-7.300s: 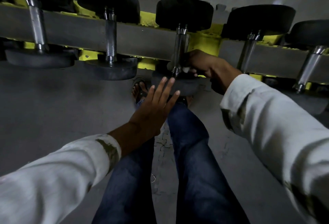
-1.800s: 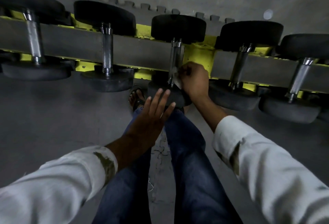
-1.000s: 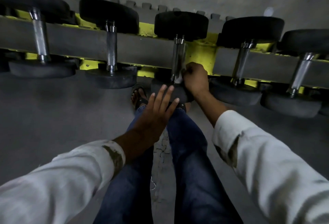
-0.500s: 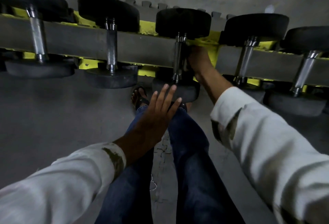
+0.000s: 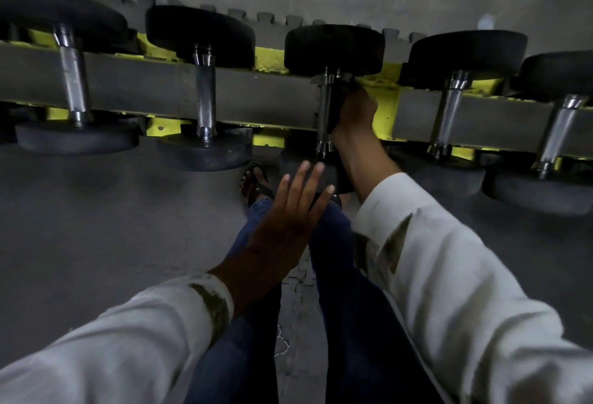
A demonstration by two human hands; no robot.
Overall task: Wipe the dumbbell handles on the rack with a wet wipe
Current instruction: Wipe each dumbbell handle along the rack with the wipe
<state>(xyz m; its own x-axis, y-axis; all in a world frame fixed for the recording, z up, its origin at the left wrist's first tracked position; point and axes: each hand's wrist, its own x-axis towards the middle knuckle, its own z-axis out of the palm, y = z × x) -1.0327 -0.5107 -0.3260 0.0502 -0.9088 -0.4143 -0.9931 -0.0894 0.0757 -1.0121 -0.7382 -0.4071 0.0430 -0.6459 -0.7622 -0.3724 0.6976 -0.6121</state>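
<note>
Now that the right hand (image 5: pixel 356 111), gripping the middle handle (image 5: pixel 323 108), has slid to its top, that handle seems wiped; left hand (image 5: pixel 288 217) hovers, fingers straight.

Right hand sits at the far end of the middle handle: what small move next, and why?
Probably slide the right hand down the middle handle toward its near end: the hand grips the far end, and the lower stretch lies uncovered.
</note>
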